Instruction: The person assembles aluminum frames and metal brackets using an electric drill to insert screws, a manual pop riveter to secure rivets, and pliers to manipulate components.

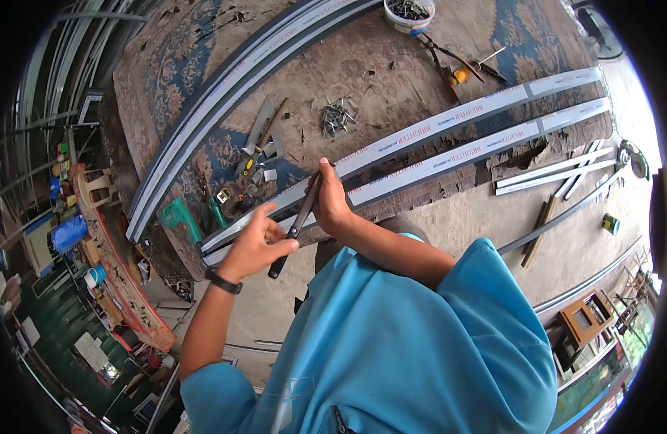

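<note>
My right hand (pixel 333 202) is held on edge over the near pair of strips, its fingers pointing away from me. Against its palm side lies a long, dark, narrow hand tool (pixel 305 210), slanting down to a black end near my left wrist. My left hand (pixel 255 246), with a black band on the wrist, has its fingers apart, and its thumb tip reaches the tool's lower part. Beneath both hands run white-filmed aluminum strips (pixel 413 137) printed "BRIGHTER". The tool's upper part is partly hidden by my right fingers.
On the carpet-covered table (pixel 391 79) lie a heap of screws (pixel 338 118), a yellow-black cutter (pixel 248 166), a green tool (pixel 180 219) and pliers (pixel 434 50). A tub of fasteners (pixel 409 16) stands at the back. More strips (pixel 225 87) curve along the left.
</note>
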`<state>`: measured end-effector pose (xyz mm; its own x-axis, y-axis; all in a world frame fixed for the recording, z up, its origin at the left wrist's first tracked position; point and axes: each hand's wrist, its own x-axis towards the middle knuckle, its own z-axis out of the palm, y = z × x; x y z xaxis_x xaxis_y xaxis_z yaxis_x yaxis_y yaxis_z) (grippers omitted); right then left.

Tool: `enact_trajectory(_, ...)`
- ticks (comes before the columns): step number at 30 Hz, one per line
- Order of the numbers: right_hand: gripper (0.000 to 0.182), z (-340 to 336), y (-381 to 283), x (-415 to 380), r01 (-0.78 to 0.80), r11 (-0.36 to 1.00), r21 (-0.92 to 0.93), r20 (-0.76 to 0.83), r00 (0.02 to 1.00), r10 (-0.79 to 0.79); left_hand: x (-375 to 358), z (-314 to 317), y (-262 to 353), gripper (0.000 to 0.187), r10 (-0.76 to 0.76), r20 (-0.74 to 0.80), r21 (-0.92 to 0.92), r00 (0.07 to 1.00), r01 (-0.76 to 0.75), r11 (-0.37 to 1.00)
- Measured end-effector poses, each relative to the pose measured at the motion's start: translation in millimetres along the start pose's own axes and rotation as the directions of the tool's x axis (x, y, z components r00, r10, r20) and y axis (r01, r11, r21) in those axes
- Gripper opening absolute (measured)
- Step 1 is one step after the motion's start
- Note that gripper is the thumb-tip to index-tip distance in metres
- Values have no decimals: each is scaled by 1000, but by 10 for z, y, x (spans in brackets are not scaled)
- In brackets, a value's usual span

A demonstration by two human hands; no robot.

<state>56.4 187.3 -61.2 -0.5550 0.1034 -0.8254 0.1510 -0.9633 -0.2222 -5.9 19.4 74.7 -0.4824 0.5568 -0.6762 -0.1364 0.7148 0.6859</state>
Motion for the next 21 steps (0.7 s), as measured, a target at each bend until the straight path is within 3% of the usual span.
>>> enact_trajectory(3,56,-2,67,41,0,1000,-9,5,1000,0,167,330,-778,67,185,-106,331,977,-140,933)
enact_trajectory(5,56,-19,6,-23,-5,1000,-19,35,999,6,156,481,-598,54,-110,-53,244,993,120,962)
enact_trajectory(8,46,103,3,13,9,998,55,-78,997,-4,229,617,-617,48,-96,-229,325,969,169,930)
enact_trajectory(11,46,208,-89,-230,-8,995,101,3,1000,8,133,577,-570,47,36,-276,358,960,68,931)
enact_trajectory(12,46,239,-77,-354,-14,999,41,82,997,11,23,533,-476,44,-6,-266,320,964,94,943)
enact_trajectory(13,46,277,61,-383,28,1000,-3,102,994,-27,-104,487,-512,40,71,-252,336,965,18,942)
enact_trajectory(14,60,251,161,-466,66,989,-133,197,980,-39,-260,367,-531,37,289,-176,563,941,-145,814)
enact_trajectory(15,78,254,224,-559,125,958,-257,301,952,-44,-451,209,-480,37,241,-114,547,964,-142,825)
enact_trajectory(16,66,327,220,-696,102,952,-289,282,959,-18,-640,53,-328,37,191,-50,531,980,-136,836)
enact_trajectory(17,63,339,264,-715,116,927,-358,297,955,-5,-808,-129,152,39,-162,68,197,984,146,969)
enact_trajectory(18,60,324,318,-719,129,895,-427,308,951,10,-972,-300,624,42,-422,298,-113,856,471,875)
enact_trajectory(19,57,289,384,-719,139,855,-500,318,947,32,-1111,-395,740,47,-326,368,-497,871,481,722)
enact_trajectory(21,57,200,664,-559,46,886,-461,373,916,146,-1200,-404,752,43,-378,238,-379,895,444,812)
